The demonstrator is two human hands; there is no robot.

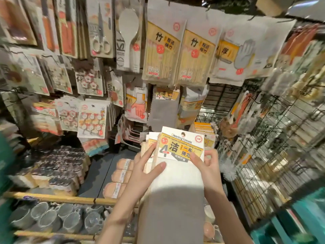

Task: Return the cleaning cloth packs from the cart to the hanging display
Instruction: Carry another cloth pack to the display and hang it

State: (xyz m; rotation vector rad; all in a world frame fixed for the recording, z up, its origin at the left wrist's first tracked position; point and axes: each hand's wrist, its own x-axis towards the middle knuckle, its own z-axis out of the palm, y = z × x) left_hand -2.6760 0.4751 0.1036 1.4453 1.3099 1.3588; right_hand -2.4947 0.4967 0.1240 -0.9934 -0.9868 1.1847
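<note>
A stack of cleaning cloth packs is held up in front of me, the top one white with a yellow label reading "Cleaning towels". My left hand grips the stack's left edge, thumb lying across the front cloth and fingers on the packs behind. The label's right corner is pinched by my right hand. More packs of the same grey cloth hang on the display just above and behind the stack.
Hanging packs of bamboo chopsticks, gloves and hooks fill the wall. A black wire grid rack stands at the right. Below are shelves with sponges and glass cups.
</note>
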